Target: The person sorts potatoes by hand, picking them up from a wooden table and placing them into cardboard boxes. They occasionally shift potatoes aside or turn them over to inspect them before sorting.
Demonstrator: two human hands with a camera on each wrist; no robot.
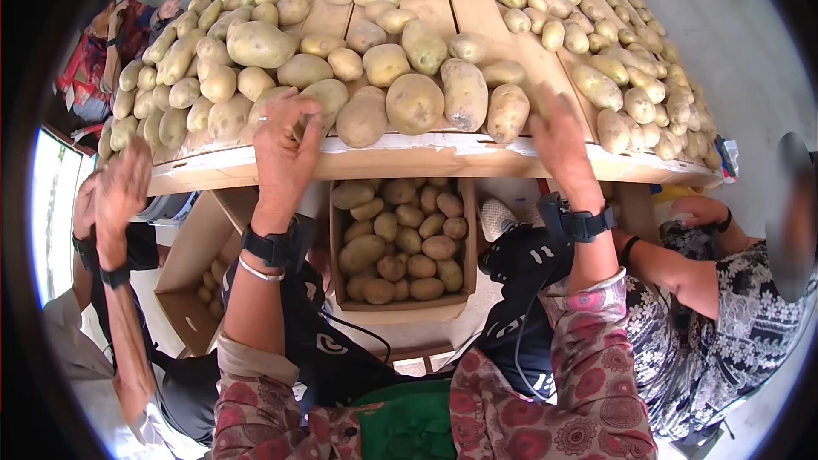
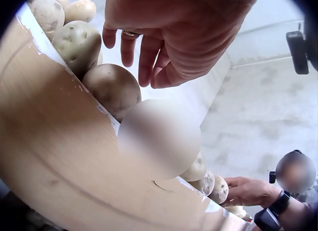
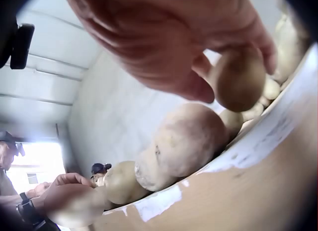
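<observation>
My left hand (image 1: 288, 149) hovers over the front edge of the potato-covered table. In the left wrist view its loosely bent fingers hold nothing, just above a round potato (image 2: 112, 91). My right hand (image 1: 562, 140) is at the table's front edge, farther right and blurred in the head view. The right wrist view has a potato (image 3: 240, 79) between its thumb and fingers, above the table edge. Between my hands, large potatoes (image 1: 415, 104) line the front edge. Another large potato (image 3: 189, 139) sits just left of the right hand.
Potatoes lie thick across the wooden table (image 1: 460, 25), with bare boards showing in the middle. Below its edge, between my knees, stands a cardboard box (image 1: 470, 238) of potatoes. Another box (image 1: 183, 298) is at left. People sit on both sides, one person's hands (image 1: 119, 192) near the left edge.
</observation>
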